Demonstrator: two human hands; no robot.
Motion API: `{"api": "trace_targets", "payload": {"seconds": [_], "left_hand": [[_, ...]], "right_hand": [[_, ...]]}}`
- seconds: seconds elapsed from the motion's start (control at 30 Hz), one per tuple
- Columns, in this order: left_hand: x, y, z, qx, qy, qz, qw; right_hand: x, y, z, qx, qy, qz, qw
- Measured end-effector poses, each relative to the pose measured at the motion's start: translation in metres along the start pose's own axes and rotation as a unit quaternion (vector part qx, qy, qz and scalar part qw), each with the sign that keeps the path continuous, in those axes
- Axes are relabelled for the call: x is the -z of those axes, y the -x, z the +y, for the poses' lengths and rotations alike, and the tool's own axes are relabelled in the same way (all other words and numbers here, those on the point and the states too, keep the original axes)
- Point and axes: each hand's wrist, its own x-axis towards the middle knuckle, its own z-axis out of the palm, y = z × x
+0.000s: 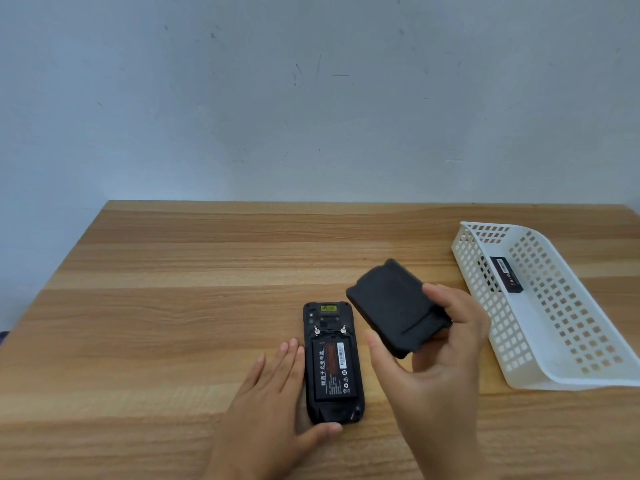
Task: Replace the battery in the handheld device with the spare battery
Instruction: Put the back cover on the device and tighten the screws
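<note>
Device (333, 365) face-down, long axis running away from the person | old battery (334, 370) seated inside | left hand (277, 393) flat, touching device's left edge, nearer | right hand (440, 348) right of device, gripping back cover (394, 306) | spare battery (507, 274) in basket (561, 341), far right of device.

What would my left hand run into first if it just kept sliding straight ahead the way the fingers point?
Probably nothing: the left hand lies flat beside the handheld device, fingers pointing toward the table's far edge. Only bare wood shows ahead. The fingers angle slightly toward the device, so they could brush its upper left edge.
</note>
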Motion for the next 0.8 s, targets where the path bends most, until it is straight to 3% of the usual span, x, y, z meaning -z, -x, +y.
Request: {"api": "trace_targets", "payload": {"seconds": [0.33, 0.43, 0.53, 0.67, 0.73, 0.8], "left_hand": [[-0.001, 0.000, -0.001, -0.002, 0.002, -0.002, 1.000], [-0.002, 0.000, -0.001, -0.004, 0.003, 0.007, 1.000], [-0.002, 0.001, -0.001, -0.001, 0.003, 0.014, 1.000], [-0.001, 0.000, -0.001, -0.001, 0.005, 0.017, 1.000], [-0.001, -0.001, 0.000, -0.005, -0.003, 0.015, 1.000], [0.000, 0.000, 0.000, -0.005, -0.011, 0.012, 1.000]], "right_hand": [[-0.011, 0.011, -0.006, -0.141, -0.114, 0.061, 0.981], [-0.010, 0.010, -0.010, -0.246, -0.130, 0.092, 0.956], [-0.007, 0.000, -0.007, -0.432, -0.243, 0.137, 0.858], [-0.004, -0.019, 0.006, -0.576, -0.380, 0.123, 0.713], [-0.003, -0.026, 0.017, -0.610, -0.387, 0.127, 0.680], [-0.003, -0.032, 0.026, -0.624, -0.361, 0.128, 0.681]]}}
